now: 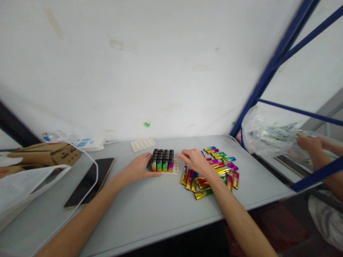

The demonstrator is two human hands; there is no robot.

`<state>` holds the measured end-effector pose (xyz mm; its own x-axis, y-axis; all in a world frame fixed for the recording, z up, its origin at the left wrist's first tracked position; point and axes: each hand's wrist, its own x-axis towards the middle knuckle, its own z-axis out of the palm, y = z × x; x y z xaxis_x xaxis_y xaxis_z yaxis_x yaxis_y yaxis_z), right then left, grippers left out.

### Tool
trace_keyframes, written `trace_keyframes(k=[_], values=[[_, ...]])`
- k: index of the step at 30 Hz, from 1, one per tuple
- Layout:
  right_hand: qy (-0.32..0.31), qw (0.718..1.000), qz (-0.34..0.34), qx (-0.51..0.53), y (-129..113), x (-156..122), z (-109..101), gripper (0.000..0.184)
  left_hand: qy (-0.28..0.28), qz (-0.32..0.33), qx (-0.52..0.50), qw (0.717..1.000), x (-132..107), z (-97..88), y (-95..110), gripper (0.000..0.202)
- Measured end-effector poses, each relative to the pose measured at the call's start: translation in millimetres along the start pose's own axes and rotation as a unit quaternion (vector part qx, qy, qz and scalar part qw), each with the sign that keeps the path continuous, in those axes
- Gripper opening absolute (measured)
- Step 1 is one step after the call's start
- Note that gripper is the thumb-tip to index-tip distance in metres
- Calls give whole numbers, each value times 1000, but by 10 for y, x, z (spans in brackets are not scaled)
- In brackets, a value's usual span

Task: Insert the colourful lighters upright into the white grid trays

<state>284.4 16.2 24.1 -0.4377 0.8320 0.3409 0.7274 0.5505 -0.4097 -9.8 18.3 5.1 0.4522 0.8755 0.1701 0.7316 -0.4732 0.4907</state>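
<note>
A cream tray [175,168] stands in the middle of the grey table [150,210], filled with several upright rainbow-coloured lighters [162,161] with black tops. My left hand [139,167] rests against the tray's left side, fingers lying along its front edge. My right hand [195,159] hovers just right of the tray, fingers loosely bent and pointing at it; whether it holds anything is hidden. Beneath and to the right of that hand lies a loose pile of shiny lighters [214,169].
An empty cream tray [142,144] lies behind the filled one. A dark phone [91,180] with a white cable, cardboard boxes [45,153], a power strip [89,143] and a white bag [24,187] are at left. Another person's hands [311,143] hold a plastic bag beyond a blue frame [270,67] at right.
</note>
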Motion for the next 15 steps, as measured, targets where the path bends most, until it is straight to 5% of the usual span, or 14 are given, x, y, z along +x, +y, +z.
trace_keyframes(k=[4, 8, 15], values=[[58, 993, 77, -74, 489, -20, -75, 26, -10, -11, 15, 1000, -2, -31, 41, 71], [0, 986, 118, -118, 861, -68, -68, 28, -7, -4, 16, 1000, 7, -17, 16, 76], [-14, 987, 118, -112, 880, -76, -108, 14, -9, 5, 25, 1000, 24, 20, -58, 73]])
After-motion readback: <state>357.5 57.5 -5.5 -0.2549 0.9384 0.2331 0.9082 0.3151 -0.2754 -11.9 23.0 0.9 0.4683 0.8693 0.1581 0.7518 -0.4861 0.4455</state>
